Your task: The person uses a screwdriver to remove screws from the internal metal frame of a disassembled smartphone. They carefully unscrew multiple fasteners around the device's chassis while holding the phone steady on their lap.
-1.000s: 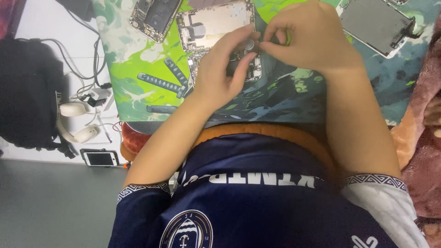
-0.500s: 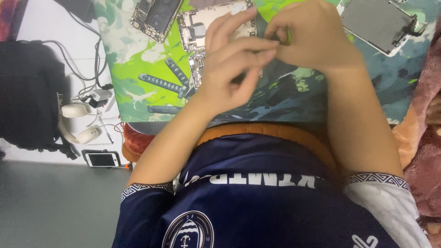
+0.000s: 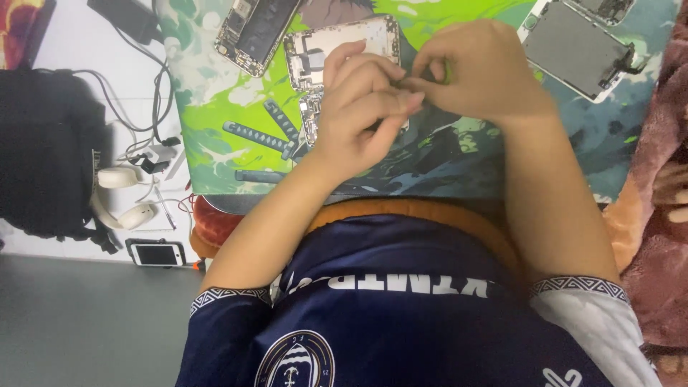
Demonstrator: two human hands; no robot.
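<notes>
Two hands meet above a green printed mat (image 3: pixel 215 93) on the desk. Far left, a black bag (image 3: pixel 43 150) lies on the white surface, with white headphones (image 3: pixel 118 193) and a tangle of cables (image 3: pixel 143 122) just beside it. A small phone (image 3: pixel 156 254) lies face up below the headphones, near the desk edge.

On the mat, an opened phone body (image 3: pixel 254 32) lies tilted at the top left, its internals exposed. Right of it lies a silver phone rear housing (image 3: pixel 337 46), partly covered by the left hand. Dark slim tools (image 3: pixel 261 136) rest on the mat below the housing.

Left hand (image 3: pixel 362 107): fingers curled inward, fingertips (image 3: pixel 408 100) directed toward the right hand and touching it. Whether it grips anything cannot be determined; the palm side is hidden.

Right hand (image 3: pixel 480 72): clenched in a pinch on a small green-tipped item (image 3: pixel 447 70), visible only as a sliver between the fingers. The item sits above the mat, just right of the rear housing, at the point where both hands meet. Its kind cannot be identified.

Further right, a detached phone screen assembly (image 3: pixel 573 46) lies on the mat, well apart from the hands. A reddish-brown blanket (image 3: pixel 663 215) borders the right edge.
</notes>
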